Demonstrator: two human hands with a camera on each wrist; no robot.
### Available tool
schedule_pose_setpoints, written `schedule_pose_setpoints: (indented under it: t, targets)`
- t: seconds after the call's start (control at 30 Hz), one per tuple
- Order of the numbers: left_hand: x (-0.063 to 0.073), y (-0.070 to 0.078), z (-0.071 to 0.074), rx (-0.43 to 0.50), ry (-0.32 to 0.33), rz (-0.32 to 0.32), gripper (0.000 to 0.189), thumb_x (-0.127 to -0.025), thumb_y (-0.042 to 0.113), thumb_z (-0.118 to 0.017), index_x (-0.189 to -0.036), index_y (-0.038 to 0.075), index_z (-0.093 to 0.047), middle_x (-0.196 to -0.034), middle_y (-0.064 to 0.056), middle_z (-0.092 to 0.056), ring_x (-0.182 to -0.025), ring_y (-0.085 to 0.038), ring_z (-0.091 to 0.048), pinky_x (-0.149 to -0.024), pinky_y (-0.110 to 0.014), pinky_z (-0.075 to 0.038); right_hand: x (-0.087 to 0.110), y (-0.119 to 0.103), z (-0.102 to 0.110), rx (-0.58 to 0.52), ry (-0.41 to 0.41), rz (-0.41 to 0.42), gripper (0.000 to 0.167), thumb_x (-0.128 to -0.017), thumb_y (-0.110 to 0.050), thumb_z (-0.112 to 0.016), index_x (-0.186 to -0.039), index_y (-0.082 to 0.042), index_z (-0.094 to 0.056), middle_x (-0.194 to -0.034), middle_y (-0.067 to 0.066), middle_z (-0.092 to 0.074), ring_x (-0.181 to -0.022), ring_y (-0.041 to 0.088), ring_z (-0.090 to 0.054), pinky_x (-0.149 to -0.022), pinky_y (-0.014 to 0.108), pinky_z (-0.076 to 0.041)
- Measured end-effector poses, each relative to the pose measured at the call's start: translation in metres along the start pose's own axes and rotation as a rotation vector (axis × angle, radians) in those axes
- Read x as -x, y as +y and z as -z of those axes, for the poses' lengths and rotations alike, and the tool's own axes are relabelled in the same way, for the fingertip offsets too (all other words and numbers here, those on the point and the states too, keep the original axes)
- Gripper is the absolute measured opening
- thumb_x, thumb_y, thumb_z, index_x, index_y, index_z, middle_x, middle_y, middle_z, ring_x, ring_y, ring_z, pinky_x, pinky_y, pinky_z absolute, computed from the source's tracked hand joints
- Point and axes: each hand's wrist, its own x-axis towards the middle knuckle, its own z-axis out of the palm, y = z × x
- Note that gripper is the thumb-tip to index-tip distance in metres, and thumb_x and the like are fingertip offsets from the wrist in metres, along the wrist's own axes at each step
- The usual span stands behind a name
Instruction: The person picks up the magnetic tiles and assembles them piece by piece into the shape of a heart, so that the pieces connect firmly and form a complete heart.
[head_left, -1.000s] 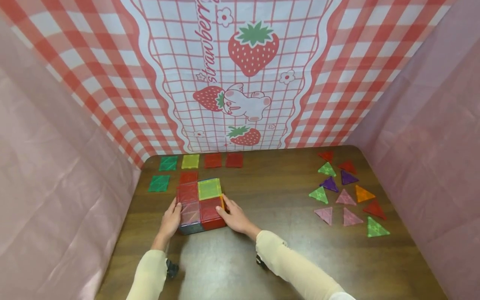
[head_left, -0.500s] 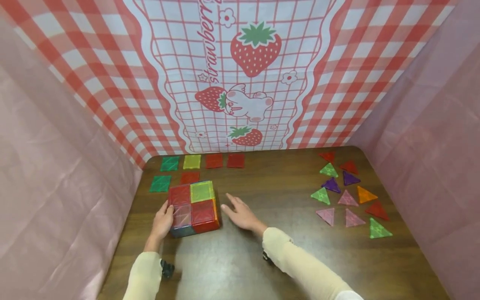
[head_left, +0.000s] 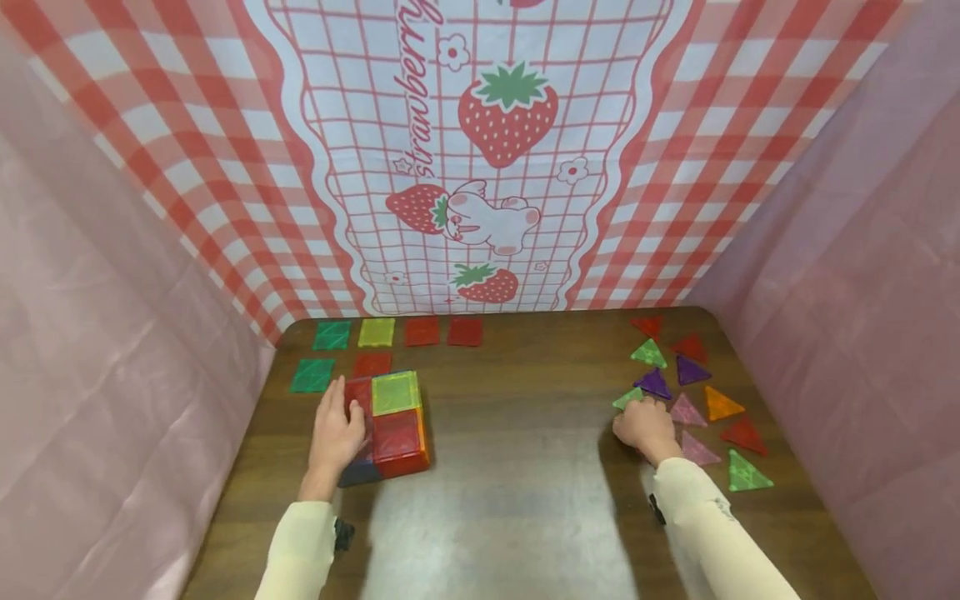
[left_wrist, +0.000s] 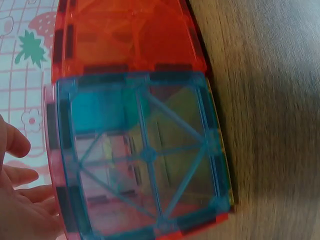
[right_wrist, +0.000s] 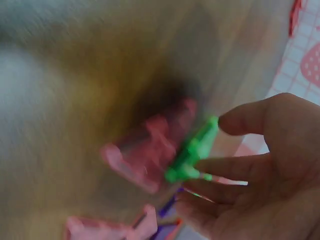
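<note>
A flat box of magnetic tiles (head_left: 397, 435) stands on the left of the table, with red and yellow squares showing on its top. My left hand (head_left: 335, 435) rests on its left part, fingers extended and covering some of the top. Seen from the left wrist, a blue-framed clear tile (left_wrist: 148, 155) forms one side, next to a red-orange tile (left_wrist: 135, 35). My right hand (head_left: 647, 427) is down among the triangle tiles. In the right wrist view, thumb and fingers stand apart around a green triangle (right_wrist: 192, 152), beside a pink triangle (right_wrist: 150, 147); that view is blurred.
Loose square tiles lie at the back left, among them a green one (head_left: 312, 376), a yellow one (head_left: 377, 332) and a red one (head_left: 466, 332). Purple (head_left: 692, 370), orange (head_left: 723, 403) and other triangles spread over the right side. A checked strawberry cloth (head_left: 495, 208) hangs behind the table.
My right hand has let go of the box and moved right to the triangles. The box has shifted slightly left, and my left hand has gone from its side onto its top.
</note>
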Motion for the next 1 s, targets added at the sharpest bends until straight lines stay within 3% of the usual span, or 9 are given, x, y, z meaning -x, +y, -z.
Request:
schedule_pose_setpoints:
  t: [0.2, 0.43, 0.5, 0.6, 0.7, 0.77, 0.87, 1.0]
  targets:
    - [0.001, 0.011, -0.008, -0.071, 0.005, -0.077, 0.056, -0.101, 0.014, -0.047, -0.152, -0.007, -0.036, -0.156, -0.033, -0.034, -0.146, -0.048, -0.032, -0.12, -0.059, -0.026, -0.001, -0.034, -0.02, -0.009, 0.05, 0.125, 0.045, -0.087, -0.012, -0.051, -0.124, 0.012, -0.06, -0.125, 0.038, -0.054, -0.111, 0.056, -0.053, -0.093, 0.065, -0.046]
    - [0.002, 0.027, -0.018, -0.246, -0.169, -0.054, 0.053, -0.103, 0.022, -0.045, -0.148, -0.004, -0.044, -0.157, -0.032, -0.035, -0.148, -0.051, -0.026, -0.121, -0.066, -0.016, -0.004, -0.083, -0.033, -0.021, 0.033, 0.293, 0.051, -0.086, -0.008, -0.055, -0.136, 0.001, -0.061, -0.132, 0.026, -0.057, -0.118, 0.05, -0.052, -0.097, 0.06, -0.045]
    - [0.003, 0.032, -0.022, -0.261, -0.163, -0.072, 0.05, -0.103, 0.022, -0.045, -0.146, -0.003, -0.048, -0.156, -0.031, -0.036, -0.148, -0.051, -0.026, -0.12, -0.068, -0.015, -0.003, -0.095, -0.038, -0.034, 0.025, 0.323, 0.05, -0.087, -0.008, -0.056, -0.136, 0.0, -0.061, -0.132, 0.025, -0.057, -0.118, 0.048, -0.052, -0.097, 0.059, -0.045]
    - [0.007, 0.042, -0.034, -0.28, -0.127, -0.185, 0.046, -0.101, 0.02, -0.049, -0.139, -0.003, -0.055, -0.152, -0.029, -0.042, -0.146, -0.05, -0.032, -0.12, -0.067, -0.018, 0.001, -0.109, -0.043, -0.07, 0.013, 0.354, 0.05, -0.089, -0.007, -0.055, -0.138, -0.001, -0.06, -0.132, 0.024, -0.057, -0.119, 0.046, -0.05, -0.097, 0.058, -0.044]
    - [0.015, 0.061, -0.057, -0.325, -0.074, -0.385, 0.04, -0.098, 0.017, -0.055, -0.132, -0.002, -0.062, -0.148, -0.026, -0.05, -0.142, -0.045, -0.041, -0.119, -0.061, -0.027, 0.003, -0.119, -0.05, -0.087, 0.003, 0.381, 0.051, -0.09, -0.006, -0.055, -0.14, -0.001, -0.058, -0.134, 0.022, -0.056, -0.121, 0.045, -0.049, -0.097, 0.057, -0.043]
    - [0.021, 0.076, -0.076, -0.349, -0.08, -0.506, 0.038, -0.096, 0.016, -0.059, -0.129, -0.002, -0.065, -0.147, -0.024, -0.052, -0.14, -0.042, -0.046, -0.118, -0.057, -0.032, 0.004, -0.123, -0.053, -0.097, 0.001, 0.394, 0.05, -0.091, -0.005, -0.054, -0.141, -0.002, -0.058, -0.137, 0.021, -0.055, -0.123, 0.044, -0.049, -0.099, 0.056, -0.042]
    - [0.03, 0.096, -0.105, -0.39, -0.185, -0.596, 0.04, -0.097, 0.017, -0.059, -0.132, -0.002, -0.063, -0.149, -0.022, -0.051, -0.14, -0.039, -0.047, -0.117, -0.051, -0.037, 0.006, -0.129, -0.057, -0.095, 0.014, 0.419, 0.049, -0.092, -0.005, -0.054, -0.14, -0.002, -0.059, -0.139, 0.018, -0.057, -0.125, 0.042, -0.049, -0.099, 0.055, -0.042]
    - [0.039, 0.11, -0.135, -0.476, -0.416, -0.542, 0.047, -0.102, 0.021, -0.053, -0.142, -0.003, -0.054, -0.155, -0.02, -0.046, -0.143, -0.035, -0.045, -0.116, -0.044, -0.04, 0.009, -0.134, -0.06, -0.073, -0.007, 0.463, 0.049, -0.094, -0.006, -0.054, -0.142, -0.005, -0.057, -0.143, 0.014, -0.056, -0.129, 0.042, -0.047, -0.1, 0.055, -0.04]
